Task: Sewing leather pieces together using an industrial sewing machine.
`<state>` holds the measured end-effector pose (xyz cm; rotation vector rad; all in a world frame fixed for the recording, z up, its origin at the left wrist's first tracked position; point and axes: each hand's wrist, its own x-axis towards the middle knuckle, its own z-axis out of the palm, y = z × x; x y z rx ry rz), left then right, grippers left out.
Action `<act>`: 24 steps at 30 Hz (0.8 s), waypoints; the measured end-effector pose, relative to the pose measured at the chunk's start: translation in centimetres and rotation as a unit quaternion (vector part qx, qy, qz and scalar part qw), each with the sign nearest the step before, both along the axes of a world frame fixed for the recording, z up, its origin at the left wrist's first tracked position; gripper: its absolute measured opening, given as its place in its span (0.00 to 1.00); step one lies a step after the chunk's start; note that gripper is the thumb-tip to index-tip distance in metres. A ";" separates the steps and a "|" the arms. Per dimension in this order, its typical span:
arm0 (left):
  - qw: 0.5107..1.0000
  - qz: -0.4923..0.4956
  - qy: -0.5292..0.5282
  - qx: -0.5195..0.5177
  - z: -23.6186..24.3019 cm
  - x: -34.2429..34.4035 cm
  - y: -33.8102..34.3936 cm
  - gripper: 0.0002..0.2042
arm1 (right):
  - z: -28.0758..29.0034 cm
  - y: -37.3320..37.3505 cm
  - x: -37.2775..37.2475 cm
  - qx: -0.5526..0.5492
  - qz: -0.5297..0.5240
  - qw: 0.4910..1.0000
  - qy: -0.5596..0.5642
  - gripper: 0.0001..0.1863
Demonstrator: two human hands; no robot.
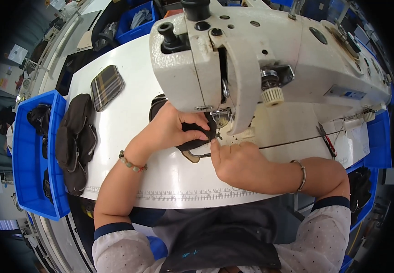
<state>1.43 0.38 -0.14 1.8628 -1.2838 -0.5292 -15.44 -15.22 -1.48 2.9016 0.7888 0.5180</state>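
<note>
A black zippered pouch lies on the white sewing table, its edge beside the needle area of a white industrial sewing machine. My left hand reaches over the pouch, thumb and fingers pinching its dark fabric. At the pouch's right edge is my right hand, its fingers curled and the index fingertip against the edge near the presser foot. Whatever lies between the right fingers is hidden. Part of the pouch's zipper shows behind my left hand.
Several dark pouches are piled at the table's left edge, beside a blue bin. A plaid phone-shaped item lies behind them. Red-handled snips rest at the right. Another blue bin stands at the back.
</note>
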 end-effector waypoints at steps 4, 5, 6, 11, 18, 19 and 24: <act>1.000 0.003 -0.011 -0.006 0.0 -0.1 0.0 0.11 | 0.1 -0.2 0.1 0.025 -0.021 0.999 0.016 0.21; 1.000 0.003 -0.023 -0.017 -0.2 -0.1 -0.1 0.11 | 0.5 -0.3 0.3 0.040 -0.027 0.999 0.005 0.20; 0.999 0.004 -0.034 -0.028 -0.4 -0.1 -0.2 0.11 | 0.7 -0.3 0.4 0.055 -0.033 0.998 -0.006 0.19; 0.997 -0.006 -0.075 0.011 -0.1 -0.1 -0.1 0.11 | 0.4 -0.5 0.7 0.067 -0.017 0.997 0.027 0.21; 0.994 0.036 -0.098 -0.019 0.0 -0.2 -0.6 0.11 | 0.3 -0.8 1.3 0.037 -0.039 0.999 -0.003 0.21; 0.994 0.034 -0.098 -0.019 0.3 -0.5 -0.8 0.11 | 0.2 -0.9 1.5 0.037 -0.041 0.998 -0.004 0.21; 0.984 0.137 -0.116 0.021 0.4 -0.7 -1.2 0.16 | 0.4 -1.2 2.0 0.033 -0.060 0.997 -0.034 0.22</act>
